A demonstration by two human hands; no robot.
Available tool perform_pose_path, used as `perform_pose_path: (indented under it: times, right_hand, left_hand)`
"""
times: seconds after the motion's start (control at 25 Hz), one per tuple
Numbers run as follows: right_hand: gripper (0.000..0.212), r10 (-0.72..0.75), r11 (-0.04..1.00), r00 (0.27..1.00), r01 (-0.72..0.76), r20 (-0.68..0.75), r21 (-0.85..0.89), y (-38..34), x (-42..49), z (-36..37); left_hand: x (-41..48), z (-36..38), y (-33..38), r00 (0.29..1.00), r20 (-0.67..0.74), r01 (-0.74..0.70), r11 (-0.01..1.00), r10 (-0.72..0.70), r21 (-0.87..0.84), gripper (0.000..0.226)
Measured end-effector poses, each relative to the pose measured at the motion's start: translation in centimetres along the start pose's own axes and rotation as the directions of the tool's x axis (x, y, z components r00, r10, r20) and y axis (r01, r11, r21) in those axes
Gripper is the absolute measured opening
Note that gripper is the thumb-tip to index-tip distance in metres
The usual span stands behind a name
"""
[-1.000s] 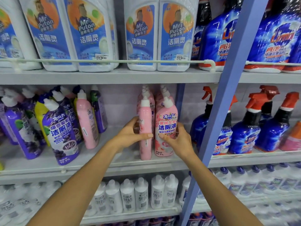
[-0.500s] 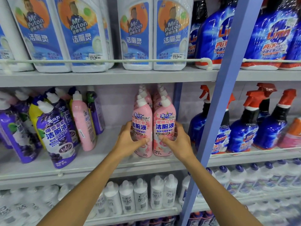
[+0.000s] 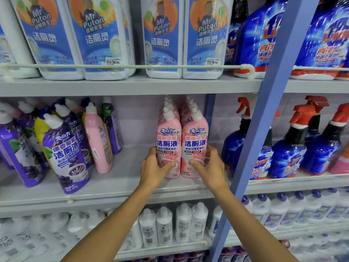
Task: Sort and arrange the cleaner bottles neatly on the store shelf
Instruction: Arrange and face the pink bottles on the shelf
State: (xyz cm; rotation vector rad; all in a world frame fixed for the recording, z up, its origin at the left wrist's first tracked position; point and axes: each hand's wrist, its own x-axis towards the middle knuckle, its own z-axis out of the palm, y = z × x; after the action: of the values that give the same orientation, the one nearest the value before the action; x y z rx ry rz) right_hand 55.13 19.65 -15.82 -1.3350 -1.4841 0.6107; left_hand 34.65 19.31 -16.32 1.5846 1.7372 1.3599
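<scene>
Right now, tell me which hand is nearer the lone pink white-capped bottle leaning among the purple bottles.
Left. The left hand grips a front pink bottle right of the leaning pink bottle; the right hand is farther right, gripping the neighbouring pink bottle.

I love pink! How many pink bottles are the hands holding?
2: the left hand grips the left pink bottle, the right hand the right pink bottle, side by side on the shelf. More stand behind, partly hidden.

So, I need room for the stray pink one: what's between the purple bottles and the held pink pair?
Head view: bare shelf only, from the rightmost purple bottle to the left hand on the pink pair.
</scene>
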Motion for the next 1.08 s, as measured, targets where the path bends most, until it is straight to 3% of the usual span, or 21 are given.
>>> perform_pose_path:
  times: [0.56,1.08]
  right_hand:
    - [0.072,0.006,1.0,1.0,-0.006,0.012,-0.013,1.1,3.4,0.7]
    - [0.076,0.0,1.0,0.999,0.0,0.04,-0.008,1.7,4.1,0.2]
  left_hand:
    - [1.3,2.9,-0.3,0.989,-0.147,-0.025,0.998,0.034,0.059,0.065]
    - [2.2,1.5,-0.4,0.997,-0.053,-0.055,0.998,0.056,0.012,0.068]
